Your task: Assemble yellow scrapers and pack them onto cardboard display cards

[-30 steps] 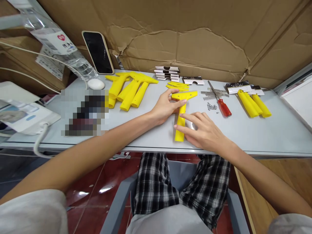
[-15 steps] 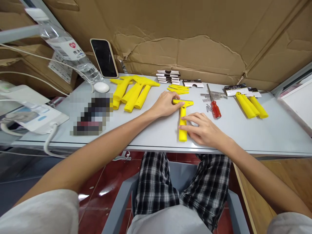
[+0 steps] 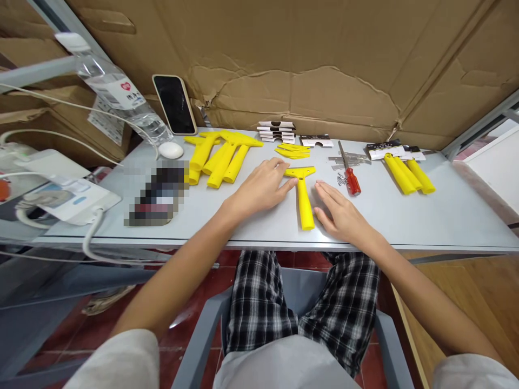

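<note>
A yellow plastic scraper handle (image 3: 305,205) with a T-shaped head lies on the grey table, its head toward the back. My left hand (image 3: 265,186) rests just left of its head, fingers stretched out and holding nothing. On the other side my right hand (image 3: 336,210) lies with its fingers extended, a small gap from the handle. Right of that hand are a red-handled screwdriver (image 3: 352,181), thin metal blades (image 3: 359,159) and a little heap of screws (image 3: 341,179). Thin yellow strips (image 3: 292,150) lie behind the handle.
Several yellow scraper handles (image 3: 223,156) are piled at the left. At the right lie yellow scrapers (image 3: 401,173) with black-and-white cards. Folded cards (image 3: 277,131) stack near the cardboard (image 3: 300,92). A phone (image 3: 175,105), water bottle (image 3: 121,94) and power strip (image 3: 77,200) stand left.
Both hands have let go of the yellow scraper handle and moved apart from it, left hand to the left, right hand slightly right. The handle now lies slightly tilted on the table.
</note>
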{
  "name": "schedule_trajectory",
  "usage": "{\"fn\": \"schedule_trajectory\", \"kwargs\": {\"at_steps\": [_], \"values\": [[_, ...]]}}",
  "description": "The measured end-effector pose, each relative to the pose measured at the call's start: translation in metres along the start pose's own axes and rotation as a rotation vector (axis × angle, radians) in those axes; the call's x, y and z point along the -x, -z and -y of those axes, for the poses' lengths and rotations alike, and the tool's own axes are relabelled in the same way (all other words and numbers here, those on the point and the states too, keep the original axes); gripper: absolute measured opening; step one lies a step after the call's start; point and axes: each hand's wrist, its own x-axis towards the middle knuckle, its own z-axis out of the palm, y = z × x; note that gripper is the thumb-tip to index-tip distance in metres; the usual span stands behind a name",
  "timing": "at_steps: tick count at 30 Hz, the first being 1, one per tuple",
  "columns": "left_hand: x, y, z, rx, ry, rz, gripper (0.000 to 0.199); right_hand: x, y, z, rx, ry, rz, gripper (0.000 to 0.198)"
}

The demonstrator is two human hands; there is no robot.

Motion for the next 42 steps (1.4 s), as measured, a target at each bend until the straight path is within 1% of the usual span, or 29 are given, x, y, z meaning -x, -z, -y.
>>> {"fn": "schedule_trajectory", "kwargs": {"at_steps": [2, 3, 6, 8, 11, 18, 23, 28, 33, 38, 42], "values": [[0.023, -0.001, -0.009, 0.006, 0.031, 0.025, 0.067, 0.001, 0.002, 0.003, 0.009, -0.086, 0.082, 0.083], [0.035, -0.003, -0.013, -0.002, 0.06, 0.027, 0.068, 0.001, 0.003, 0.005, 0.019, -0.107, 0.116, 0.085], [0.061, -0.017, -0.019, -0.043, 0.145, 0.039, 0.07, -0.001, 0.004, 0.009, 0.063, -0.107, 0.195, 0.09], [0.069, -0.025, -0.022, -0.089, 0.162, 0.05, 0.067, -0.002, 0.004, 0.01, 0.087, -0.101, 0.236, 0.092], [0.071, -0.03, -0.026, -0.153, 0.149, 0.07, 0.067, -0.004, 0.004, 0.012, 0.116, -0.123, 0.287, 0.094], [0.068, -0.027, -0.029, -0.212, 0.131, 0.121, 0.069, -0.006, 0.005, 0.015, 0.13, -0.151, 0.337, 0.092], [0.069, -0.027, -0.03, -0.211, 0.133, 0.115, 0.07, -0.005, 0.002, 0.012, 0.103, -0.135, 0.314, 0.093], [0.068, -0.028, -0.03, -0.215, 0.132, 0.11, 0.07, -0.006, 0.004, 0.014, 0.122, -0.158, 0.35, 0.093], [0.069, -0.028, -0.03, -0.204, 0.129, 0.108, 0.07, -0.007, 0.006, 0.016, 0.123, -0.17, 0.353, 0.093], [0.069, -0.029, -0.03, -0.204, 0.13, 0.098, 0.069, -0.005, 0.004, 0.013, 0.106, -0.148, 0.314, 0.094], [0.069, -0.03, -0.029, -0.193, 0.127, 0.089, 0.068, -0.004, 0.002, 0.012, 0.118, -0.143, 0.307, 0.094]]}}
